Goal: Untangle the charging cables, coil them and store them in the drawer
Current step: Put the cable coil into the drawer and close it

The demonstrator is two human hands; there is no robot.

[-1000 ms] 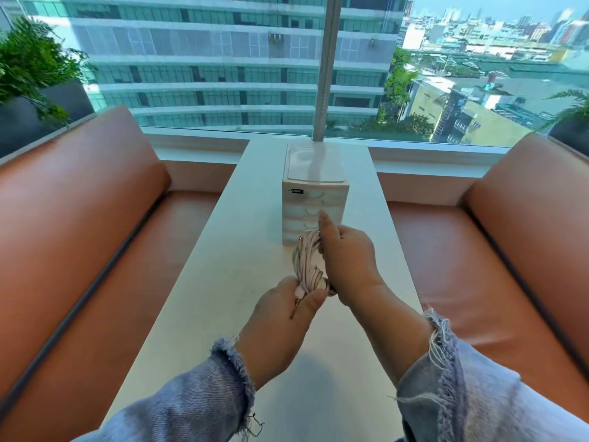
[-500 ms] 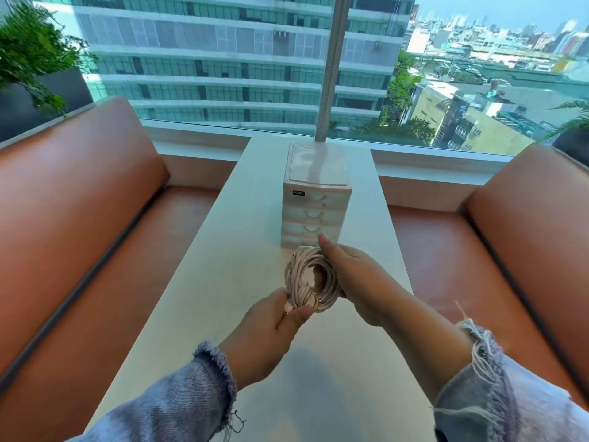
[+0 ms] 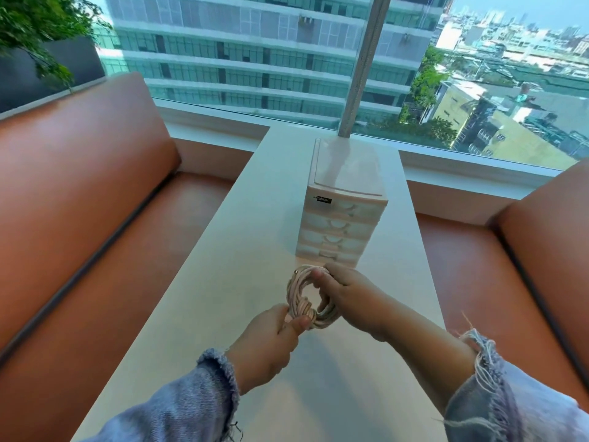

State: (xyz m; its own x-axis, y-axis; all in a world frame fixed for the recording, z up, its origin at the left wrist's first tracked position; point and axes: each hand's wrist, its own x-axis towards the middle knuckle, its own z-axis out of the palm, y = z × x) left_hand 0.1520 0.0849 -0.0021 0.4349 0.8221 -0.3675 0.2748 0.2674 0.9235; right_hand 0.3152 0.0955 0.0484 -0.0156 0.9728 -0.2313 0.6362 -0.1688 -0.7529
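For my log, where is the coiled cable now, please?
Head view, centre: the coiled cable is gripped by left hand and right hand, before the drawer unit.

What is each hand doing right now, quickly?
Left hand: pinching the near side of the coiled cable.
Right hand: gripping the far right side of the same cable.

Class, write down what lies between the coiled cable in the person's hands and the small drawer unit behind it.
Nothing but a narrow strip of bare table separates the coiled cable from the drawer unit, as the head view shows.
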